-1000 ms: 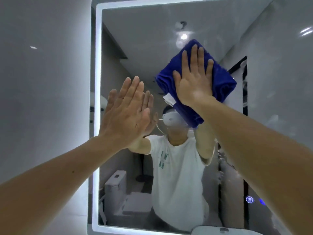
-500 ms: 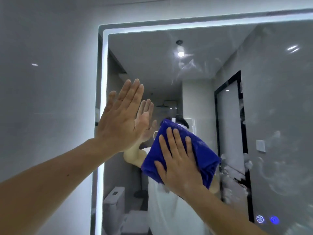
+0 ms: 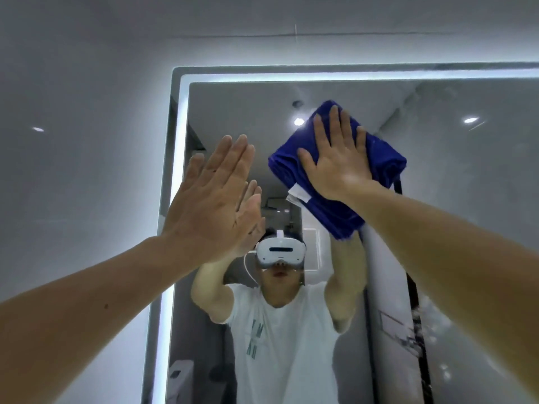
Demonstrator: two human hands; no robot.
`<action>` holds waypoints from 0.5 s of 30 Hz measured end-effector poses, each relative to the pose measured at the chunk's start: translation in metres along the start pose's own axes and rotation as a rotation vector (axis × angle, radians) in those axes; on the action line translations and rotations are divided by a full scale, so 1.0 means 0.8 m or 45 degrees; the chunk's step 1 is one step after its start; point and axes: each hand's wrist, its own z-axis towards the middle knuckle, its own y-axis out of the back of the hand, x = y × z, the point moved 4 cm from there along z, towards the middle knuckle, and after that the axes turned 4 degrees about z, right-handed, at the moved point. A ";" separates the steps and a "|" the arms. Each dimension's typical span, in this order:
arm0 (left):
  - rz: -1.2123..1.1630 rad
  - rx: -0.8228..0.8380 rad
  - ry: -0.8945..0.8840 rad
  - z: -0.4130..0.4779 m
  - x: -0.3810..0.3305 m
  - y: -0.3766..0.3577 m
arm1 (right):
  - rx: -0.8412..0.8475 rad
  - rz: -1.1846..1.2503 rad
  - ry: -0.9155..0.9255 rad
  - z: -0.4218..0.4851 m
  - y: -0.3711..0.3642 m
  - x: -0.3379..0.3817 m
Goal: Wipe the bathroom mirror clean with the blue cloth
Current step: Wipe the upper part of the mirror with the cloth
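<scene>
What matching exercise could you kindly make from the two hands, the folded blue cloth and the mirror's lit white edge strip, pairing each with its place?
1 left hand
2 right hand
3 folded blue cloth
4 lit white edge strip

A under the right hand
B along top and left of the mirror
C flat on bare glass
D pressing the cloth

Pairs: 1-C, 2-D, 3-A, 4-B

Single head view, tight on the mirror (image 3: 437,199), tilted upward.
I'm on one camera only, worn on the head, facing the glass and angled up to its lit top edge. The headset (image 3: 280,253) shows reflected just below centre, and we're near enough that the left hand (image 3: 215,199) meets its own reflection.
</scene>
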 end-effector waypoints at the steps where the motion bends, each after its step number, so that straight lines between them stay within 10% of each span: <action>1: -0.005 -0.008 -0.015 0.004 0.002 0.001 | 0.012 0.011 -0.009 0.021 0.005 0.000; 15: -0.067 -0.021 0.124 0.058 0.012 -0.022 | -0.023 0.028 0.240 -0.059 -0.011 0.037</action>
